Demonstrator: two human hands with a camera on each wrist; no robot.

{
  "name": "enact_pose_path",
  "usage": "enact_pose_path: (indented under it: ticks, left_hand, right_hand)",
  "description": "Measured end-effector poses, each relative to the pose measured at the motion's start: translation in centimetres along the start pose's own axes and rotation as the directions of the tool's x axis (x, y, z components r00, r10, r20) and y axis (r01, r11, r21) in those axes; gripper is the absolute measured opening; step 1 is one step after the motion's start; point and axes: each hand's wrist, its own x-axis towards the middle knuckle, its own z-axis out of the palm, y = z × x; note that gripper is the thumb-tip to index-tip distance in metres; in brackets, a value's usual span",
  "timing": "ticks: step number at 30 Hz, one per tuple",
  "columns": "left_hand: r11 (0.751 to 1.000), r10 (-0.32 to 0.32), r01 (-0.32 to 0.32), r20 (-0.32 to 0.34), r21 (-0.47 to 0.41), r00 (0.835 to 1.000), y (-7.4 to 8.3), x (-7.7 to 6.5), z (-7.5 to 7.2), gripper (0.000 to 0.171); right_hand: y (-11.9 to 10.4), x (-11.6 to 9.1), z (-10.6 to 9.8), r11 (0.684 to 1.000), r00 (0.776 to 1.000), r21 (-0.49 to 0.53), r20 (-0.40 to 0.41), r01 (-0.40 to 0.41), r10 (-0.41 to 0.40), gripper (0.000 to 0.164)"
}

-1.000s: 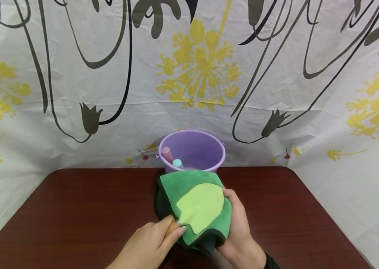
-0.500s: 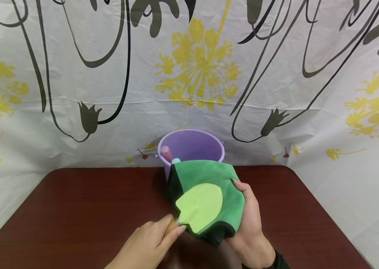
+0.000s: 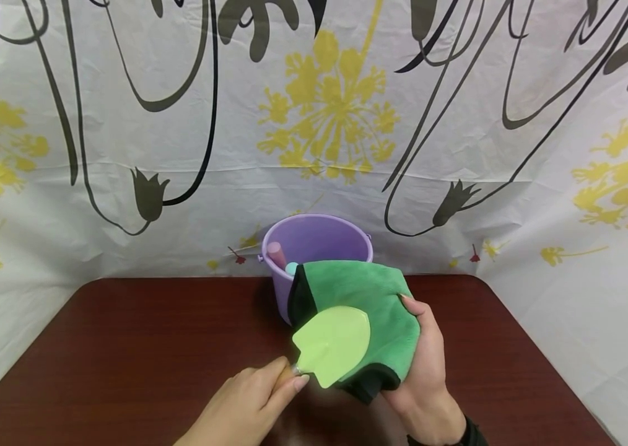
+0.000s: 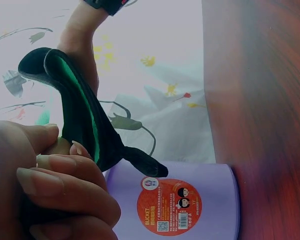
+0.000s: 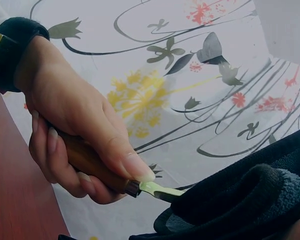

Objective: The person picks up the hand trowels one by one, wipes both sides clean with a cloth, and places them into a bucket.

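Note:
My left hand (image 3: 249,396) grips the wooden handle (image 5: 85,157) of a small hand trowel. The trowel's light green blade (image 3: 333,347) lies in front of a green cloth (image 3: 392,322) with a dark border. My right hand (image 3: 425,371) holds that cloth from its right side, thumb on the green face and the other fingers hidden behind. In the left wrist view the cloth (image 4: 85,110) hangs folded, its dark edges toward the camera. Dark folds of the cloth (image 5: 240,200) cover most of the blade in the right wrist view.
A purple bucket (image 3: 319,232) stands at the table's back edge, partly behind the cloth. Inside it are a pink-ended stick (image 3: 276,254) and a light-blue-ended one (image 3: 292,268). The dark red-brown table (image 3: 152,347) meets a patterned white sheet (image 3: 208,142) behind.
My right hand has shifted right and slightly up with the cloth, sliding it behind the trowel blade. The left hand and trowel have stayed nearly still. More of the bucket's left side shows.

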Motion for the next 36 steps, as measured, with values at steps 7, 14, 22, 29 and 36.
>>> enact_pose_path:
  ticks: [7, 14, 22, 29, 36]
  left_hand:
    - [1.0, 0.0, 0.0, 0.012, 0.003, 1.0, -0.2, 0.0, 0.2, 0.04]
    - [1.0, 0.003, -0.002, 0.025, -0.011, 1.0, -0.2, -0.1, 0.4, 0.039]
    - [1.0, -0.01, 0.011, 0.048, -0.009, 0.999, -0.3, 0.0, 0.4, 0.037]
    - [0.999, 0.014, -0.014, 0.015, 0.03, 1.0, -0.3, -0.1, 0.4, 0.036]
    - [0.997, 0.051, -0.051, -0.01, 0.054, 0.999, -0.3, 0.0, 0.5, 0.034]
  right_hand:
    - [0.2, -0.1, -0.1, 1.0, 1.0, -0.012, 0.011, 0.015, -0.015, 0.035]
    - [0.7, 0.0, 0.1, 0.997, 1.0, -0.076, -0.015, 0.009, -0.01, 0.036]
    - [1.7, 0.0, 0.5, 0.991, 0.997, -0.126, -0.07, -0.053, 0.045, 0.038]
    - [2.0, -0.1, 0.7, 0.986, 0.987, -0.133, -0.139, -0.097, 0.078, 0.04]
    - [2.2, 0.0, 0.9, 0.982, 0.982, -0.148, -0.168, -0.115, 0.09, 0.041]
